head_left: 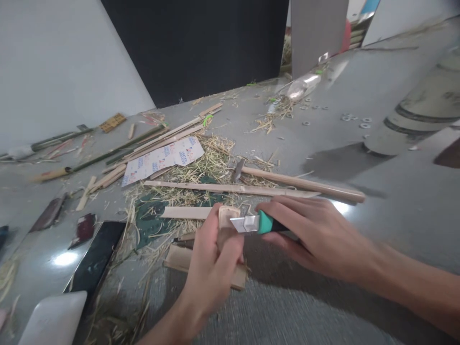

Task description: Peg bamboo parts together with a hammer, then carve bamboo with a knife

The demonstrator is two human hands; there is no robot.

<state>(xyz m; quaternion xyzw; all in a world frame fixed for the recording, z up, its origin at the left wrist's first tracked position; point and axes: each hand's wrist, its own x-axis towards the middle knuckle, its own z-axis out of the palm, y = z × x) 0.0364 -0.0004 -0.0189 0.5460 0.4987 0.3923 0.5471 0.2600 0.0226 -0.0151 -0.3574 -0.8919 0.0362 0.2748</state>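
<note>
My left hand (212,268) is closed round a short pale piece of bamboo (227,216), its squared end facing up. In my right hand (312,235) is a utility knife (265,222) with a green collar and dark handle. Its bare blade lies across the upper part of the piece, seemingly against it. Under and behind my left hand lie a flat bamboo strip (187,212) and a wider split piece (178,257). A hammer (302,183) with a wooden handle rests just beyond my right hand, beside a long bamboo strip (194,186).
Shavings (212,158) cover a dark green mat (145,208). A printed sandpaper sheet (163,160) lies on bamboo sticks. At left are a black slab (97,256) and a white device (53,318). Several metal rings (347,117) lie near a large cylinder (413,115). A black panel (201,48) stands behind.
</note>
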